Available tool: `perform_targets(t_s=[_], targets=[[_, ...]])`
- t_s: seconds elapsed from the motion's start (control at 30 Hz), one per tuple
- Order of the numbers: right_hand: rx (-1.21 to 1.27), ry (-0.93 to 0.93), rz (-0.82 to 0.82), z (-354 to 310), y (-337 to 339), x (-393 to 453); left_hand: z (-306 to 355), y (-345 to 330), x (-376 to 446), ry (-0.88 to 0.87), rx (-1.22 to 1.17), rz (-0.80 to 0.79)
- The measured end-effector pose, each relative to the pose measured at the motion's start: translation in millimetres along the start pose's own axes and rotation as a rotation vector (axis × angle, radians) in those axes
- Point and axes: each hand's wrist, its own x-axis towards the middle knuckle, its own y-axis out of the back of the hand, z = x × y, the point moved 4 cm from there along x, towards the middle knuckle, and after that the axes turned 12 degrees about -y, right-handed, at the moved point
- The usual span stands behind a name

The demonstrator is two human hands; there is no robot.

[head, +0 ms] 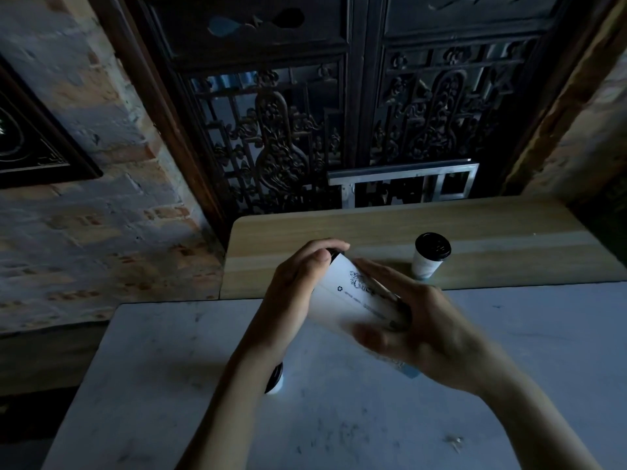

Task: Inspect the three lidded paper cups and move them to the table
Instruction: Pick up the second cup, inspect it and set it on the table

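I hold a white paper cup [346,296] with a black lid tilted on its side above the near white surface. My left hand [298,286] grips its lid end, fingers curled over the top. My right hand [417,330] cups its lower body and base from the right. A second lidded white cup [430,256] stands upright on the wooden table [373,232] beyond. A third cup [275,379] stands on the white marble-like surface [169,368], mostly hidden under my left forearm.
The wooden table lies past the far edge of the white surface. Behind it stand dark carved wooden doors [288,137] and a metal frame [407,181]. A brick wall [84,215] runs along the left.
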Motion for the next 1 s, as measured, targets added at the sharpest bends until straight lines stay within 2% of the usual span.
perform_targets(t_s=[0.1,0.17,0.37,0.6,0.67,0.77,1.0], targets=[[0.289,-0.049,-0.064,2.8,-2.7,2.2,0.5,-0.5,0.5,-0.006,-0.014,0.031],[0.372,-0.055,-0.058,1.7,-2.4,3.1,1.4,-1.4,0.8,-0.011,-0.017,0.035],[0.369,-0.058,-0.021,2.5,-2.7,0.3,4.1,-3.3,1.7,-0.022,-0.02,0.035],[0.369,-0.083,0.063,2.3,6.5,-3.7,0.0,-1.7,3.4,-0.011,-0.061,0.127],[0.385,-0.072,0.105,0.4,14.9,-5.4,-5.0,1.1,2.0,0.065,-0.123,0.17],[0.49,-0.061,0.205,1.3,25.0,-6.3,-15.0,5.0,-0.2,0.22,-0.349,0.27],[0.859,-0.042,0.469,-12.2,32.3,14.1,-20.3,-30.7,-7.1,0.298,-0.705,0.292]])
